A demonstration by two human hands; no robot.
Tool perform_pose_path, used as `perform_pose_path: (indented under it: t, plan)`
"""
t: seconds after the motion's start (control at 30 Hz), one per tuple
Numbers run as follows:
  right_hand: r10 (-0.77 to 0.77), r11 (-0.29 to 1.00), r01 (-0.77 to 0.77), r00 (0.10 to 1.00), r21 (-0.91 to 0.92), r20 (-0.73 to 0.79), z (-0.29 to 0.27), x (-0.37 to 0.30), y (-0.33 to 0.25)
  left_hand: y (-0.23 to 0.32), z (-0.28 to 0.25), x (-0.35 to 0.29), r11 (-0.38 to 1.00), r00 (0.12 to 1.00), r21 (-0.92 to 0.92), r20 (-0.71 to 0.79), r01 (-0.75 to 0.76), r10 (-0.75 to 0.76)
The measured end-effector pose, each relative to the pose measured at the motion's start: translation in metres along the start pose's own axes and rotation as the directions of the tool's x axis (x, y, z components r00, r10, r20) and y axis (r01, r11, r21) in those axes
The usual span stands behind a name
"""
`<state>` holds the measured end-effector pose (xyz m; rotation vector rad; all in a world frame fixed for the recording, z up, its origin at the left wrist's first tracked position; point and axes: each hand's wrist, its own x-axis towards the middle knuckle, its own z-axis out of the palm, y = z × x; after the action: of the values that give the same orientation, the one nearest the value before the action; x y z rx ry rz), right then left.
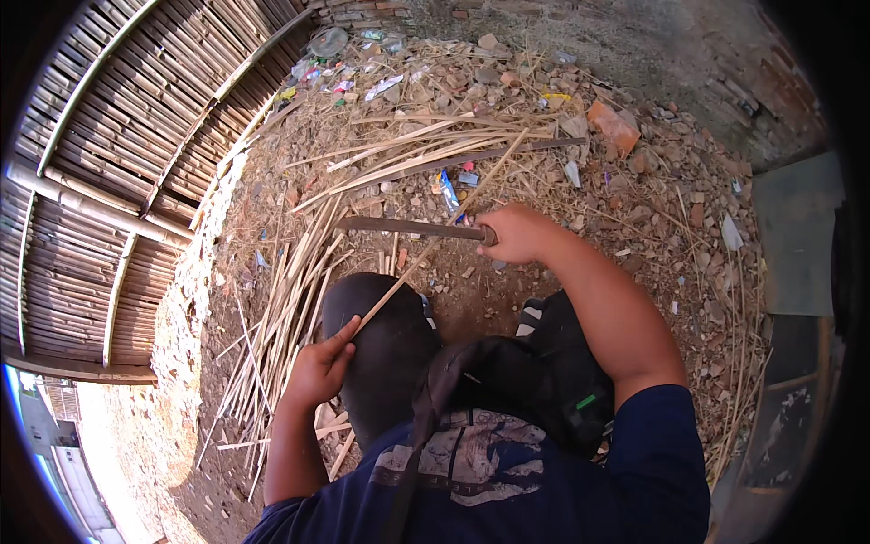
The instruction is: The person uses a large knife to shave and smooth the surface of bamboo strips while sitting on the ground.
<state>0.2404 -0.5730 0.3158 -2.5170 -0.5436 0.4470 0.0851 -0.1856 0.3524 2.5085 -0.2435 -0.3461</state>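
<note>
My right hand is closed around the handle of a long dark-bladed machete, whose blade reaches left across the middle. A thin pale bamboo strip is pinched between the thumb and fingers of my left hand. It slants from there over my black-clad knee, away and to the right, and crosses the blade. Whether strip and blade touch, I cannot tell. Left of my knee lies a pile of long split bamboo strips. More loose strips lie across the ground beyond the blade.
Broken bricks, stones and litter cover the ground, with a large orange brick piece at the far right. A bamboo-slat panel stands at the left. A weathered wall closes off the back, and a grey board stands at the right.
</note>
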Motion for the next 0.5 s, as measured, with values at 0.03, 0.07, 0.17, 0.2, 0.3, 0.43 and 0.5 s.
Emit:
perform_pose_path:
  t: [0.03, 0.07, 0.17, 0.2, 0.3, 0.43, 0.5]
  plan:
    - [-0.07, 0.996, 0.073, 0.996, -0.055, 0.046, 0.003, -0.001, -0.014, -0.007, 0.004, -0.001, 0.999, 0.999, -0.02, -0.032, -0.034, 0.033]
    - [-0.134, 0.984, 0.144, 0.986, -0.104, 0.095, 0.008, 0.0, -0.028, -0.013, 0.007, -0.001, 0.997, 0.996, -0.039, -0.062, -0.07, 0.068]
    - [-0.17, 0.98, 0.182, 0.977, -0.084, 0.128, 0.015, 0.007, -0.02, -0.014, 0.007, -0.001, 0.997, 0.999, -0.06, -0.036, -0.039, 0.037]
    - [-0.162, 0.984, 0.169, 0.98, -0.056, 0.113, 0.013, 0.013, -0.011, -0.011, 0.005, 0.0, 0.999, 1.0, -0.049, -0.027, -0.017, 0.015]
    - [0.014, 0.996, -0.009, 0.998, 0.084, -0.053, 0.006, 0.014, 0.027, -0.011, 0.007, 0.002, 0.995, 0.995, -0.063, -0.065, -0.077, 0.073]
    - [-0.013, 1.0, 0.013, 1.0, 0.013, -0.018, 0.001, 0.009, 0.006, -0.014, 0.007, 0.001, 0.997, 0.999, -0.073, -0.041, -0.038, 0.035]
    - [-0.128, 0.991, 0.13, 0.991, -0.031, 0.047, 0.012, 0.002, -0.014, -0.016, 0.009, 0.005, 0.985, 0.993, -0.134, -0.055, -0.109, 0.102]
